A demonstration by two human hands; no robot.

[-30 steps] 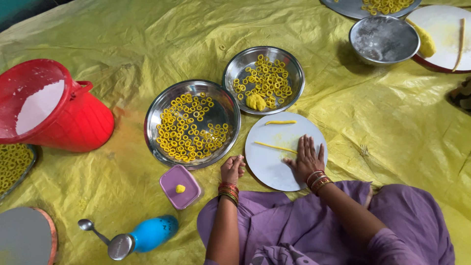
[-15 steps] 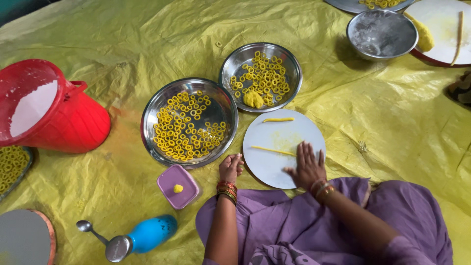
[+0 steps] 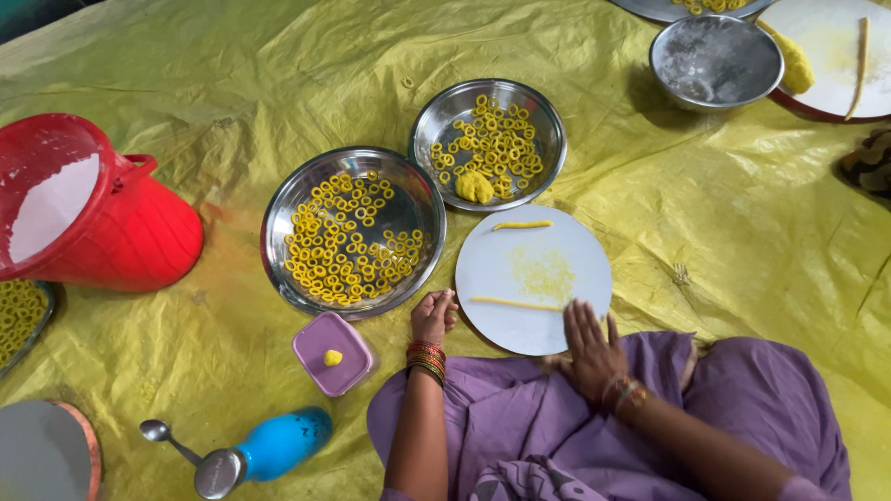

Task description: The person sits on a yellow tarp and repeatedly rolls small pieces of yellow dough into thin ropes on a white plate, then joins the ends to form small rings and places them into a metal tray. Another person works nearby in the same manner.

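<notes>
yellow plastic sheeting, creased and slightly shiny, covers the floor where a person in purple sits. at the centre lies a round white board with a thin rolled dough strand near its 6 o'clock edge and a shorter strand at 12 o'clock. the right hand lies flat and unclenched at the board's 5 o'clock rim, fingers spread, tips just beside the long strand's end, grasping nothing. the left hand sits loosely curled at the board's 8 o'clock side, touching the sheet; i cannot tell whether it pinches a bit of dough. a steel plate of dough rings sits at 10 o'clock from the board, a second steel plate with rings and a dough lump at 12 o'clock. a small purple lid with a dough ball lies at 8 o'clock, a blue bottle beyond it, a red bucket far toward 9 o'clock. the strand looks thin and soft, so uneven palm pressure could flatten or snap it, and it rests so close to the rim that a push toward 6 o'clock could roll it off onto the cloth.
</notes>
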